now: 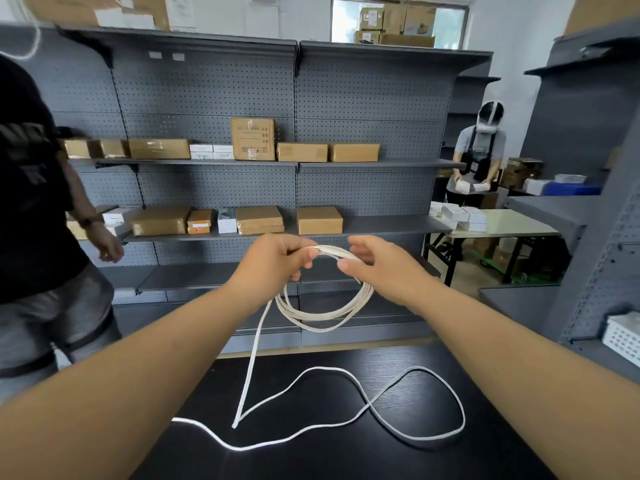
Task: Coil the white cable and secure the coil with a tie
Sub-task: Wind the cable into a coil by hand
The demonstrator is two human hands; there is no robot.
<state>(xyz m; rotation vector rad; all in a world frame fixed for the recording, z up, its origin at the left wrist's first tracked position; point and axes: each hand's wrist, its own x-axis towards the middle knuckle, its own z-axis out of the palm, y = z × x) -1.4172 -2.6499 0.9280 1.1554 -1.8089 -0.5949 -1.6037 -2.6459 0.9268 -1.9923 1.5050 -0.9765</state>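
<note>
The white cable [322,318] hangs as a coil of several loops in front of me, held up above a black table [339,459]. My left hand [273,261] grips the top of the coil with curled fingers. Just to the right, my right hand [377,265] holds the same top stretch, thumb on the strands and fingers loosely bent behind them. From the coil's left side a loose length drops to the table and snakes across it in wide bends. No tie is visible.
Grey pegboard shelves [298,164] with cardboard boxes stand behind the table. A person in black [38,216] stands close at the left. Another person [479,157] works at a white table [502,225] at the right. A white basket [623,336] sits on the right shelving.
</note>
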